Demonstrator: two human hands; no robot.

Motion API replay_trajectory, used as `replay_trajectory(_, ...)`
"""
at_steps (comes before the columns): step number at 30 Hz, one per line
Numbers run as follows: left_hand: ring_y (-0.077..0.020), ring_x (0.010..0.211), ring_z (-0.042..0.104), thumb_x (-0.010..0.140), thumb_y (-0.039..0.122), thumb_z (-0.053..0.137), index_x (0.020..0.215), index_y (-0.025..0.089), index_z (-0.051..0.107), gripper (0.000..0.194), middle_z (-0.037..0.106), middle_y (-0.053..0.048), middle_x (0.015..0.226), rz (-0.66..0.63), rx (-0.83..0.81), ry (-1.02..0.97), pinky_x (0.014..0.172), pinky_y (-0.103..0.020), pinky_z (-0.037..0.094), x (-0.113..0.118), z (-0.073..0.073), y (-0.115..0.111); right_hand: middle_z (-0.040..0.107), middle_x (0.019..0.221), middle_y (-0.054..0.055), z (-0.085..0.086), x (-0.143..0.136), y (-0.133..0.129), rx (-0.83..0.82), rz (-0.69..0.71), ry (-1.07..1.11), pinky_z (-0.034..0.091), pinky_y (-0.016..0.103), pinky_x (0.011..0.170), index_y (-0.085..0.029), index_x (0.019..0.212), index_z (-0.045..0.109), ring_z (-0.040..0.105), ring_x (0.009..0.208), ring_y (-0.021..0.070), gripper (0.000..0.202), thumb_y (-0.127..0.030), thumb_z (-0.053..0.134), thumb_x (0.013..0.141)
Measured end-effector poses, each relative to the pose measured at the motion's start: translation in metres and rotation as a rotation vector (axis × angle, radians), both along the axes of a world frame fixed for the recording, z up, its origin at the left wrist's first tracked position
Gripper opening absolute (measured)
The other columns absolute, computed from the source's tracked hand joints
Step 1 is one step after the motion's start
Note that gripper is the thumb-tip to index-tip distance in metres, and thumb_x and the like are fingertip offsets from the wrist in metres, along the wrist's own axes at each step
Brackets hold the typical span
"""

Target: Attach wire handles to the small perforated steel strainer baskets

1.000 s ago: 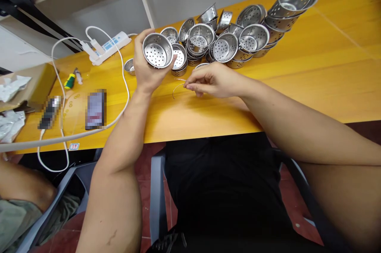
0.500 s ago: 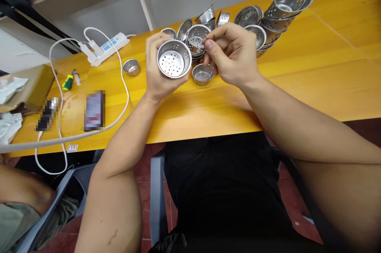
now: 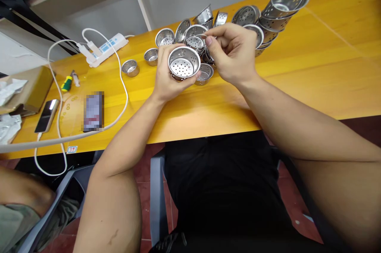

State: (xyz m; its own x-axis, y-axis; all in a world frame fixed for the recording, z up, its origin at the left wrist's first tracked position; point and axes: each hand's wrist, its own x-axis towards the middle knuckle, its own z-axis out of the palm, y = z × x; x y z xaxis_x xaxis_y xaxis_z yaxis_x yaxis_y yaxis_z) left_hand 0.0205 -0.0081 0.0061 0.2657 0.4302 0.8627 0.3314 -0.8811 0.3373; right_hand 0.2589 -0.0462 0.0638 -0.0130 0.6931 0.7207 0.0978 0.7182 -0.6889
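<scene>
My left hand is wrapped round a perforated metal strainer cup, its open mouth tilted toward me. To its right, my right hand pinches a thin curved wire between thumb and forefinger. The wire shows in front of another strainer cup, and how far it extends is hard to make out. Just below the right fingers, a small strainer cup rests on the table, partly covered by the left thumb and the held cup.
More perforated cups lie behind the hands, with a tall stack at right. Two small cups stand left. A power strip, white cable, screwdriver, phone, black device and cardboard box occupy the left side. Another person's leg shows lower left.
My left hand has moved right and slightly down with the strainer cup, uncovering cups behind it. My right hand stays nearly in place, and the wire in its pinch shows more clearly.
</scene>
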Motion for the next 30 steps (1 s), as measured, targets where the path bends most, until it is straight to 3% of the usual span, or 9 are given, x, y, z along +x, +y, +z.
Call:
replay_trajectory(4, -0.0362, 0.137, 0.072, 0.091, 0.093, 0.084, 0.16, 0.039, 0.048, 0.095, 0.062, -0.01, 0.145, -0.033, -0.047, -0.013, 0.125, -0.063, 0.062, -0.001, -0.009, 0.005, 0.046, 0.058, -0.006, -0.001, 0.0, -0.002, -0.011, 0.039, -0.015, 0.03, 0.044, 0.054, -0.036, 0.11, 0.082, 0.031, 0.052, 0.0195, 0.045, -0.08, 0.088, 0.102)
replay_trajectory(11, -0.036, 0.143, 0.072, 0.091, 0.092, 0.085, 0.166, 0.04, 0.037, 0.103, 0.061, -0.01, 0.154, -0.093, -0.102, 0.035, 0.126, -0.061, 0.061, -0.002, -0.029, 0.02, 0.049, 0.058, -0.006, -0.002, -0.001, -0.006, -0.074, 0.092, -0.085, 0.031, 0.042, 0.055, -0.034, 0.096, 0.076, 0.033, 0.05, 0.0173, 0.043, -0.072, 0.094, 0.1)
replay_trajectory(20, -0.0385, 0.144, 0.073, 0.074, 0.098, 0.092, 0.168, 0.039, 0.034, 0.125, 0.061, -0.011, 0.156, -0.081, -0.117, 0.12, 0.129, -0.06, 0.059, 0.001, -0.028, 0.016, 0.052, 0.06, -0.005, -0.006, -0.007, -0.007, -0.131, 0.06, -0.107, 0.035, 0.041, 0.055, -0.033, 0.092, 0.072, 0.039, 0.05, 0.0193, 0.044, -0.071, 0.093, 0.099)
replay_trajectory(30, -0.038, 0.14, 0.075, 0.072, 0.101, 0.091, 0.164, 0.038, 0.038, 0.123, 0.065, -0.01, 0.151, -0.012, -0.156, 0.139, 0.131, -0.061, 0.056, 0.006, -0.022, 0.01, 0.05, 0.059, -0.005, -0.01, -0.011, -0.005, -0.125, 0.079, -0.055, 0.032, 0.04, 0.053, -0.034, 0.09, 0.07, 0.039, 0.05, 0.02, 0.041, -0.066, 0.095, 0.099)
